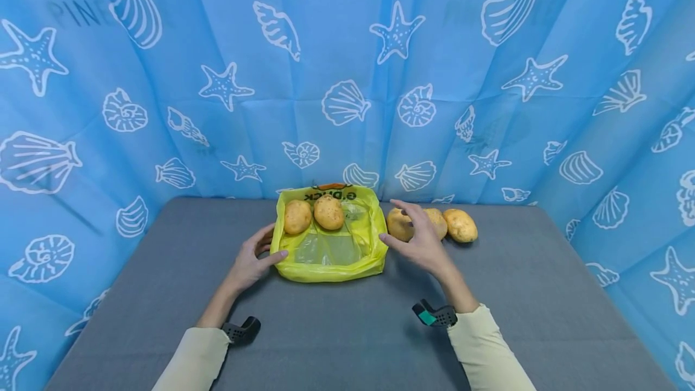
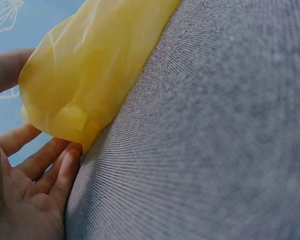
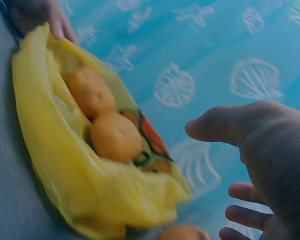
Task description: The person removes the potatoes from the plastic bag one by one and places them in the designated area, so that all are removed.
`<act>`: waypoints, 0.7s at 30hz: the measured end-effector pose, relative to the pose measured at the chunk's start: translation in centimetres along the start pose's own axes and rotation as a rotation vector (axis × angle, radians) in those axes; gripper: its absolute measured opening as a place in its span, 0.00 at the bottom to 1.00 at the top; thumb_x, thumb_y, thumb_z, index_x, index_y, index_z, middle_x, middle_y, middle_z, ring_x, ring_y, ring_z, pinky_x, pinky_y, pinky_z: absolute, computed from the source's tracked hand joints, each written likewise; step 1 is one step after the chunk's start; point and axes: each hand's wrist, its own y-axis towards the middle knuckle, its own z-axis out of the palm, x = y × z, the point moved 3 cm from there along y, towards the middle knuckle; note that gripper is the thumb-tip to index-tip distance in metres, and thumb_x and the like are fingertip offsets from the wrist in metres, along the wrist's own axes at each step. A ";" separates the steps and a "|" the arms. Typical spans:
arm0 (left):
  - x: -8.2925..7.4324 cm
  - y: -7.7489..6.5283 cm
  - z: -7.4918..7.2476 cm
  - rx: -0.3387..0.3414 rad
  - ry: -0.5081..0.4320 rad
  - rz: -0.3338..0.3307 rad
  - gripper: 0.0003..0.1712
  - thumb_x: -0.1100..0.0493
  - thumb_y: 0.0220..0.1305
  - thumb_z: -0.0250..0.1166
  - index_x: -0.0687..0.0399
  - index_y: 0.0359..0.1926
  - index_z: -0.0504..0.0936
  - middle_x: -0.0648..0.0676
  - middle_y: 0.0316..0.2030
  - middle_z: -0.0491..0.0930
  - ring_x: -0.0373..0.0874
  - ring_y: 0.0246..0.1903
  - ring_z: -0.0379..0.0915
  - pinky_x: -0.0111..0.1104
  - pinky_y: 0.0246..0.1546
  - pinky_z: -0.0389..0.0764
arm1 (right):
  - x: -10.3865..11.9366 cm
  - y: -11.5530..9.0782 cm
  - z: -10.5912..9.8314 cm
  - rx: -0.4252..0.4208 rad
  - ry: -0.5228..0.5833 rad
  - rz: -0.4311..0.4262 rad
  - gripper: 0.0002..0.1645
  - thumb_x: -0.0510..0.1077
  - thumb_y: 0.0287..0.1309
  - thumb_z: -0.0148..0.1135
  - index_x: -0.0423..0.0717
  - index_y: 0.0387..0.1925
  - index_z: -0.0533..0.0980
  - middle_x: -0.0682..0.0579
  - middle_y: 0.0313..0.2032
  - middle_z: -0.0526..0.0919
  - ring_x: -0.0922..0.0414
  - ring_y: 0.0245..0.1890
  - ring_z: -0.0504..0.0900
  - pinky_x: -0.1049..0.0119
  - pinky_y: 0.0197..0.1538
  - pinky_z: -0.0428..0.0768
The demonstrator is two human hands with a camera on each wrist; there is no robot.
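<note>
Left hand (image 1: 251,267) grips side of yellow bag (image 1: 328,273), probably holding mouth wide around two potatoes (image 1: 328,212); right hand (image 1: 426,247) empty, fingers spread, beside loose potatoes (image 1: 460,225) near counter (image 1: 336,330) back edge.

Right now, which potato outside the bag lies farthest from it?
The rightmost potato in the head view; the other two outside lie nearer the yellow bag, partly hidden by the right hand.

Bag (image 1: 331,273): glossy thin plastic | potatoes (image 1: 298,217): smooth | table covering (image 1: 326,336): matt ribbed cloth | curtain (image 1: 320,71): smooth
</note>
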 end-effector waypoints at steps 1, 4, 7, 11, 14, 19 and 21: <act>0.0 0.0 0.0 -0.001 0.000 -0.001 0.39 0.61 0.66 0.68 0.62 0.75 0.64 0.66 0.65 0.72 0.59 0.63 0.69 0.47 0.61 0.72 | 0.3 0.4 0.4 0.019 0.005 -0.008 0.43 0.46 0.58 0.75 0.44 0.72 0.67 0.38 0.67 0.69 0.38 0.64 0.68 0.36 0.60 0.71; 0.0 0.0 0.0 0.000 0.000 -0.004 0.39 0.61 0.66 0.68 0.62 0.75 0.64 0.66 0.65 0.72 0.59 0.63 0.69 0.46 0.61 0.72 | 1.2 1.6 1.6 0.077 0.028 -0.014 0.43 0.49 0.60 0.73 0.48 0.73 0.66 0.40 0.67 0.68 0.39 0.65 0.68 0.36 0.60 0.70; 0.0 0.0 0.0 0.001 -0.001 -0.010 0.39 0.61 0.66 0.68 0.61 0.75 0.64 0.66 0.65 0.71 0.59 0.63 0.68 0.46 0.61 0.72 | 1.9 3.0 2.8 0.135 0.063 -0.021 0.44 0.50 0.60 0.73 0.50 0.74 0.65 0.40 0.67 0.68 0.40 0.65 0.68 0.38 0.61 0.71; 0.0 0.0 0.0 0.000 0.001 -0.012 0.39 0.61 0.66 0.68 0.62 0.75 0.64 0.66 0.66 0.71 0.59 0.63 0.68 0.46 0.62 0.71 | 2.4 5.1 4.4 0.205 0.111 -0.015 0.43 0.49 0.61 0.73 0.49 0.74 0.65 0.41 0.68 0.68 0.39 0.65 0.69 0.39 0.64 0.69; 0.1 0.0 0.0 0.001 0.002 -0.012 0.39 0.61 0.67 0.68 0.62 0.75 0.63 0.66 0.66 0.71 0.59 0.63 0.68 0.46 0.62 0.71 | 2.5 6.5 5.6 0.255 0.148 0.000 0.42 0.48 0.61 0.73 0.47 0.74 0.66 0.40 0.70 0.67 0.36 0.65 0.68 0.38 0.64 0.69; 0.1 0.0 0.0 0.000 0.002 -0.016 0.39 0.61 0.67 0.68 0.62 0.75 0.63 0.66 0.65 0.71 0.59 0.63 0.68 0.45 0.62 0.72 | 2.5 8.2 7.5 0.326 0.218 -0.003 0.40 0.45 0.65 0.70 0.43 0.73 0.66 0.39 0.72 0.66 0.35 0.67 0.66 0.38 0.65 0.68; 0.1 0.0 0.0 0.000 0.004 -0.015 0.39 0.61 0.67 0.68 0.62 0.75 0.63 0.66 0.65 0.71 0.59 0.63 0.68 0.45 0.62 0.72 | 2.3 8.7 8.1 0.341 0.236 0.006 0.39 0.44 0.65 0.69 0.43 0.74 0.66 0.40 0.72 0.65 0.36 0.68 0.65 0.39 0.66 0.67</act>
